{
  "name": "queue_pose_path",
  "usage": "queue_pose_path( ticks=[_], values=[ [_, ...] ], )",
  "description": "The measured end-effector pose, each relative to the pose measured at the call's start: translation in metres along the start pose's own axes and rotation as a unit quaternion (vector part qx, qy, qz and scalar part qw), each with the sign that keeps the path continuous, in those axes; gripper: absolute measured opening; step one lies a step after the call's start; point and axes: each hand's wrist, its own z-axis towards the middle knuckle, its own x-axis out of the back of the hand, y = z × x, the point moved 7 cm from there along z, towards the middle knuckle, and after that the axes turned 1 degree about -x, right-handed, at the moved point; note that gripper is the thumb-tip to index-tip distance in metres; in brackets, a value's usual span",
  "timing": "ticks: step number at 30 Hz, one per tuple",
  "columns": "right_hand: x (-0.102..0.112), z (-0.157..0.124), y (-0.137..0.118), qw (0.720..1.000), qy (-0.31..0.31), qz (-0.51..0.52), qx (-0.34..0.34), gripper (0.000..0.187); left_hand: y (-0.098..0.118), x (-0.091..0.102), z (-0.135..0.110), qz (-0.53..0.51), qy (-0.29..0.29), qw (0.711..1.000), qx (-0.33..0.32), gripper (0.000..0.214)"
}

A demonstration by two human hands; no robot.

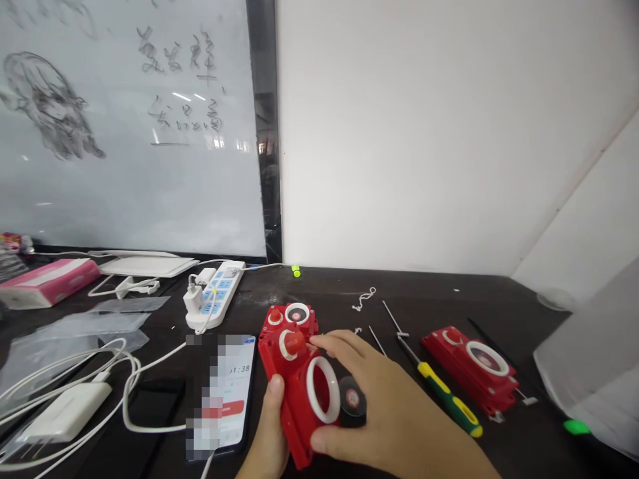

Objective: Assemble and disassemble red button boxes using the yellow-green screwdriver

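A red housing w/ a red button (pixel 295 342) and a white ring (pixel 335 399), the housing (pixel 294 416) tilted, is held up at lower ctr. of frame by the L hand (pixel 267 432), whose thumb is pressed along its near side. The R hand (pixel 389 406) is set wide at the opp. side: its thumb is placed by the ring's lower edge, its fingertips nr. the button; whether a firm grip is taken by it can't be told. Btwn. ring and R hand a black disc w/ a red emblem (pixel 353 398) is seen; how it's supported can't be made out.

Just behind, a 2nd red unit (pixel 269 327) is partly hidden. A 3rd red unit (pixel 439 356) is laid on the desk (pixel 499 293) at R, w/ a yellow-and-green screwdriver (pixel 452 402) set beside it. At L, a lit phone (pixel 239 392), a white pwr. strip (pixel 228 287), a white charger (pixel 67 412) w/ looped cable (pixel 127 416), and a pink box (pixel 54 279) are spread out. The scene is backed by a whiteboard (pixel 130 186) marked w/ writing and a drawing.
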Motion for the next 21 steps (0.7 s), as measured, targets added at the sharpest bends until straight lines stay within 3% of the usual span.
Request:
queue_pose_path(
  ticks=[3,5,6,8,10,11,13,16,21],
  values=[
    [0.002,-0.001,0.008,0.997,0.004,-0.039,-0.062,0.033,-0.002,-0.001,0.000,-0.001,-0.008,1.000,0.008,0.045],
    [0.003,-0.001,0.007,0.997,-0.002,-0.048,-0.052,0.019,-0.002,-0.001,0.000,0.000,-0.010,1.000,-0.003,0.044],
    [0.003,-0.002,0.004,0.999,-0.010,-0.043,-0.030,0.022,-0.002,-0.001,0.000,0.003,-0.008,1.000,-0.004,0.044],
    [0.004,-0.003,0.000,0.999,-0.019,-0.025,0.008,0.046,-0.005,0.000,0.001,0.009,-0.004,1.000,0.003,0.045],
    [0.006,-0.003,0.003,1.000,-0.007,-0.027,-0.005,0.062,-0.008,0.000,0.001,0.009,-0.005,1.000,0.023,0.046],
    [0.007,-0.003,0.007,0.999,0.002,-0.040,-0.029,0.059,-0.009,-0.001,0.001,0.006,-0.009,1.000,0.029,0.047],
    [0.007,-0.002,0.013,0.995,0.006,-0.070,-0.072,0.035,-0.008,-0.003,0.001,-0.003,-0.022,0.999,0.024,0.048],
    [0.005,0.000,0.012,0.995,-0.009,-0.072,-0.067,0.014,-0.007,-0.005,0.001,-0.013,-0.036,0.999,0.010,0.048],
    [0.007,0.000,0.010,0.998,0.002,-0.039,-0.057,0.033,-0.004,-0.003,0.003,0.003,-0.034,0.999,-0.028,0.048]
  ],
)
